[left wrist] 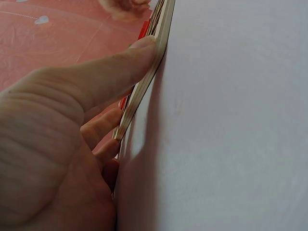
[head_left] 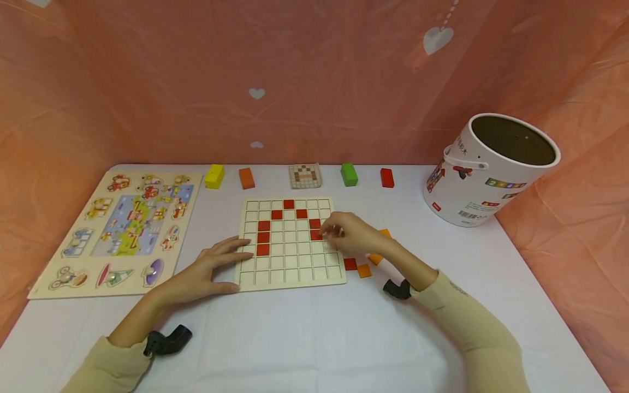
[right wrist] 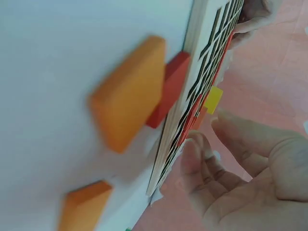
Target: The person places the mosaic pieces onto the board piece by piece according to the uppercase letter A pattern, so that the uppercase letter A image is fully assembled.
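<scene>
A wooden grid board (head_left: 291, 263) lies on the white cloth, with several red square tiles set in its cells in an arch-like pattern. My left hand (head_left: 211, 268) rests at the board's left side, fingertips over the edge and thumb (left wrist: 139, 53) against the near corner. At the right, my right hand (head_left: 352, 233) has its fingertips right at a red tile (head_left: 315, 235) in the right column. In the right wrist view, thumb and index finger of that hand (right wrist: 250, 168) stand apart with nothing between them.
Beside the board's right edge lie a loose red tile (head_left: 350, 264) and several orange tiles (head_left: 364, 271). Behind it stand yellow (head_left: 214, 177), orange (head_left: 247, 178), green (head_left: 349, 174) and red blocks (head_left: 387, 178) and a pattern card (head_left: 305, 176). A picture puzzle (head_left: 169, 240) is left, a white bucket (head_left: 472, 191) right.
</scene>
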